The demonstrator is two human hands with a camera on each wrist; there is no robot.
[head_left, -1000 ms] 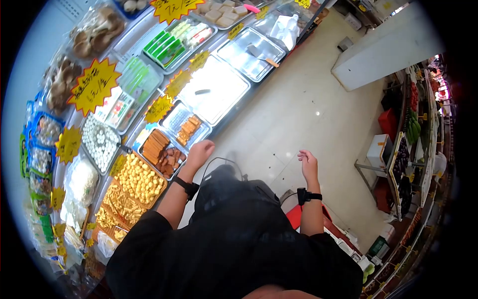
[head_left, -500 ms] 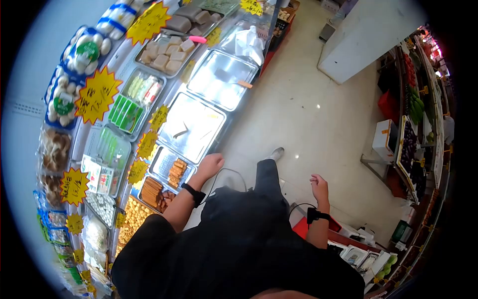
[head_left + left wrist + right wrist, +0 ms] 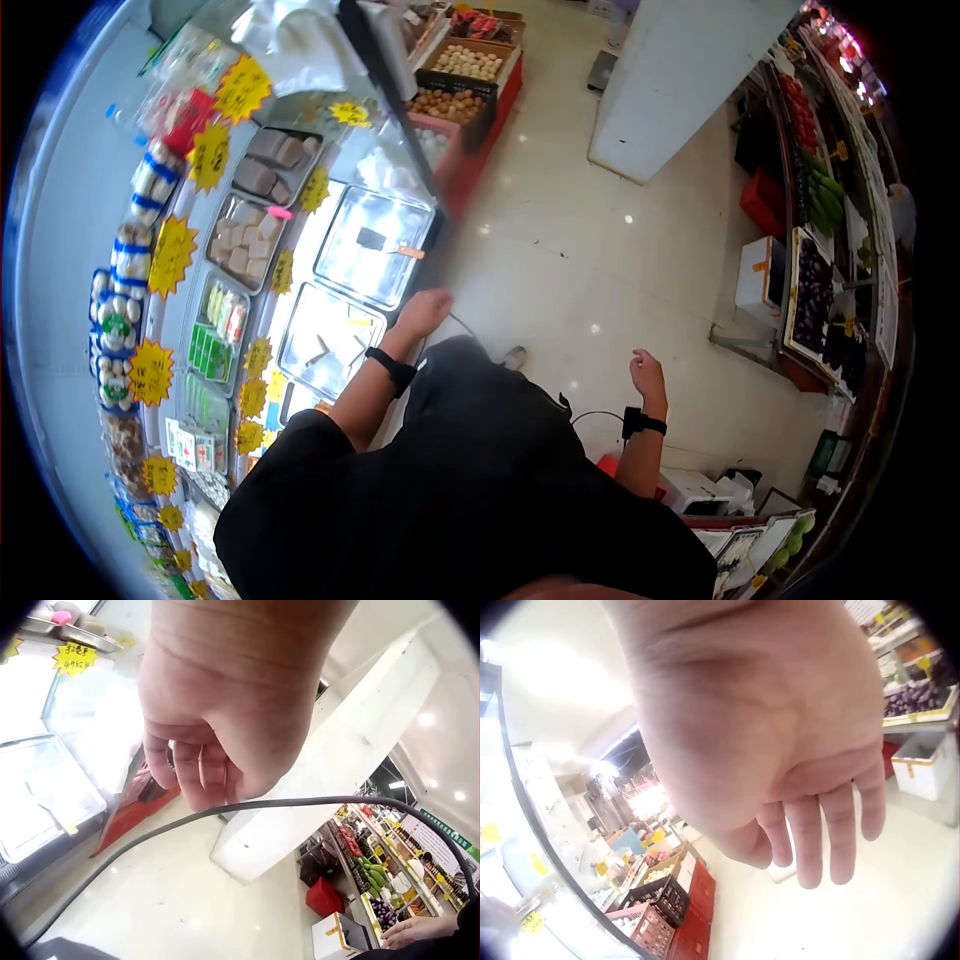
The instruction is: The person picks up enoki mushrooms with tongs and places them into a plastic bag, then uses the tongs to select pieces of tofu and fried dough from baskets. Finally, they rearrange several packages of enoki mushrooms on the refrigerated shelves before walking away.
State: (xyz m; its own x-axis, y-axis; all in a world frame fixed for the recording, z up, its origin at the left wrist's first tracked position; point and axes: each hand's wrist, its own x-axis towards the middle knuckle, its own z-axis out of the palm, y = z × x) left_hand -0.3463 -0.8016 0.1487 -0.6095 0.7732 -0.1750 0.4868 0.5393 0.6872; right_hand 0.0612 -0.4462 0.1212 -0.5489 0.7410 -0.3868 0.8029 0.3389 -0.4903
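My left hand (image 3: 427,312) hangs beside the display counter, its fingers loosely curled and holding nothing. Nearest to it are two shiny metal trays, one tray (image 3: 345,275) holding a spatula with an orange handle (image 3: 411,252), the other tray (image 3: 290,345) holding a few thin pieces. In the left wrist view a dark cable (image 3: 300,802) crosses in front of that hand's fingertips. Over the floor, away from the counter, my right hand (image 3: 648,372) hangs relaxed. The right wrist view shows its palm (image 3: 727,735) with the fingers (image 3: 806,840) extended and nothing in them.
Along the counter stand trays of pale blocks (image 3: 245,237), packed mushrooms (image 3: 117,325) and yellow price tags (image 3: 152,372). Ahead are egg crates (image 3: 465,62) on a red stand and a white pillar (image 3: 655,90). A white box (image 3: 758,275) sits by the right-hand vegetable shelves.
I have walked forward along the counter; the fried food trays have slid back out of sight and the egg crates have come into view. Both hands stay empty, swinging slightly.
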